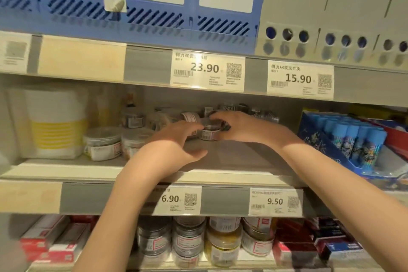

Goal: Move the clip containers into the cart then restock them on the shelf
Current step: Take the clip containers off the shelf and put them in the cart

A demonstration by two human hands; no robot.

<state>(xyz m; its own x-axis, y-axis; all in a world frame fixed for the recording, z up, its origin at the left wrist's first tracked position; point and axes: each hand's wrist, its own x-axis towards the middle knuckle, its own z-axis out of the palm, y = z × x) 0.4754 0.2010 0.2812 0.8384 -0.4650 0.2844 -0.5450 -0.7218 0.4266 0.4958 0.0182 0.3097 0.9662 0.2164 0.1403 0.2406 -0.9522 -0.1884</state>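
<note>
Head view: clip container (209, 130) between left hand (176, 141) and right hand (240, 127).

A shop's stationery aisle: price tags (207, 70) with barcodes line the shelf edge (141, 64), with stocked jars (189, 240) two shelves below them.

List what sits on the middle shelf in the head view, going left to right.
White-and-yellow striped pack → two clear round lidded tubs → left hand → small clear clip container → right hand → blue display box of blue-capped tubes.
</note>
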